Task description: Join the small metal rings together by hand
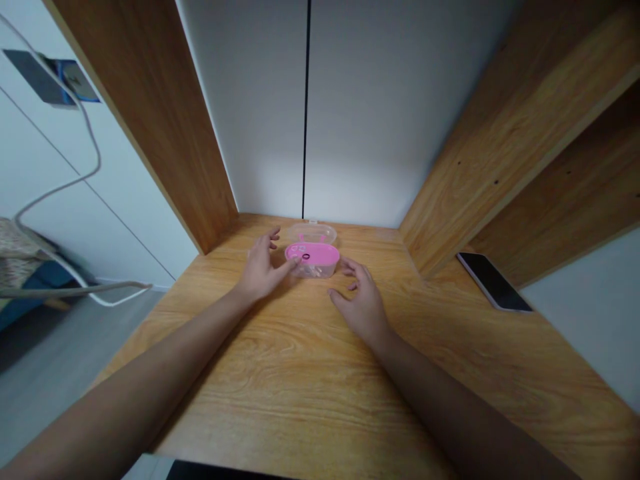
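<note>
A small oval box (320, 271) of clear plastic stands near the back of the wooden desk. Its pink inner tray (323, 254) has cut-out shapes and a dark ring on it. Behind it the clear lid (311, 233) lies open, with pink clips at its near edge. My left hand (261, 268) is at the box's left side, fingers apart, thumb reaching to the front left rim. On the other side my right hand (361, 300) is curved with fingers apart, fingertips close to the box's right end; whether they touch it I cannot tell. Small pale pieces show through the box's front.
A dark phone (494, 281) lies on the desk at the right, beside a wooden upright (450, 180). White panels (360, 133) close off the back. At the left a white cable (95, 147) hangs past a wooden side panel (150, 127). A dark object (215, 471) shows at the bottom edge.
</note>
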`<state>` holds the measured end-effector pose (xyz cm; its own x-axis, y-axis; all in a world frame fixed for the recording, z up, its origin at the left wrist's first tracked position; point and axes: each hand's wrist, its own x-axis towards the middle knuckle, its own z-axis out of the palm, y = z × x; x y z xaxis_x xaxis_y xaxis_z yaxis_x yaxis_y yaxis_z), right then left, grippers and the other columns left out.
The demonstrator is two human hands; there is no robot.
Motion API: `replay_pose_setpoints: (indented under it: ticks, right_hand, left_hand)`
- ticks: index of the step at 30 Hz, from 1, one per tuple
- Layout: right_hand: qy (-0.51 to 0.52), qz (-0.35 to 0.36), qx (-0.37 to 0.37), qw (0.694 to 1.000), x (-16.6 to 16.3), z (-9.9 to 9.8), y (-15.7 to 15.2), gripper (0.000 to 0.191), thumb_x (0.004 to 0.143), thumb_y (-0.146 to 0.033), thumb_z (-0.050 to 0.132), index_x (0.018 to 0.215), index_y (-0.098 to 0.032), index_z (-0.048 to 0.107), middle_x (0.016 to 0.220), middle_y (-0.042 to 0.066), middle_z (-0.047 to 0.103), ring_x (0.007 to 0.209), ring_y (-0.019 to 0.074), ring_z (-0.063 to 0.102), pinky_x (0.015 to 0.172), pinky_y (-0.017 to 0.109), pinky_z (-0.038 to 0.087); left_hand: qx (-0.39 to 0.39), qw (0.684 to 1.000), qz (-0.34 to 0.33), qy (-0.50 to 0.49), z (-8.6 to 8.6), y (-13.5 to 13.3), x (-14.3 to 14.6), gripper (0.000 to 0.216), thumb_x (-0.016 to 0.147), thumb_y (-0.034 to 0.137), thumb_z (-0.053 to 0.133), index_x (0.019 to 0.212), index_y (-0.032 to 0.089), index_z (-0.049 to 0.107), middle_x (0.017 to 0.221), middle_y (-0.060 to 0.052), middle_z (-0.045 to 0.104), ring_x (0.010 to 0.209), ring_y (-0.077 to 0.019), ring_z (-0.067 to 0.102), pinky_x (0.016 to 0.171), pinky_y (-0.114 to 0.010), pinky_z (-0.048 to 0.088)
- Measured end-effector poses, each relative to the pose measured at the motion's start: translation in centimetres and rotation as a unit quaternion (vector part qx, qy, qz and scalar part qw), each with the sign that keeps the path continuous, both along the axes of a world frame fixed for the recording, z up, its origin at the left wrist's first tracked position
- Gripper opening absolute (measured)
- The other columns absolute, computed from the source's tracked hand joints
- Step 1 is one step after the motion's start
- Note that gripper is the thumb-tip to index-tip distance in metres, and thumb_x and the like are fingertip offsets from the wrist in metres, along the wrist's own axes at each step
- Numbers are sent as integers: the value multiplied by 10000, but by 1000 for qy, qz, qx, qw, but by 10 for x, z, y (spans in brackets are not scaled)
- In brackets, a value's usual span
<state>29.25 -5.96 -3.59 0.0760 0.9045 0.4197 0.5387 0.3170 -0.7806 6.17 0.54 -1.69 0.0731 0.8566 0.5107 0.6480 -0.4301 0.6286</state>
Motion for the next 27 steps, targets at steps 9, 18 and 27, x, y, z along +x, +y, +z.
replay_pose_setpoints:
  ticks: [9,18,27]
  right_hand:
    - [-11,72,-45,996,7,-8,0,1030,745,-233,746,1575,-263,137,1499,121,459,1384,268,437,1141,499,372]
    - [98,43,-30,994,4,-11,9,1141,662,-393,840,1558,-184,166,1303,177,583,1147,274,621,984,464,525]
    - [152,114,-8,982,6,-6,12,1391,633,-416,874,1559,-276,-154,1429,174,482,1214,254,594,1028,456,502]
  left_hand:
    - [-43,993,-57,98,-14,-13,4,981,809,569,682,1556,190,172,1350,-191,581,1267,-368,510,1049,-547,298]
    - [-60,983,-160,62,-13,-12,-3,1037,740,596,753,1540,192,232,1246,-157,670,1186,-335,598,1054,-508,313]
    - [-58,979,-178,75,-10,-16,0,1035,742,592,753,1541,189,233,1270,-175,652,1189,-348,581,1038,-525,319]
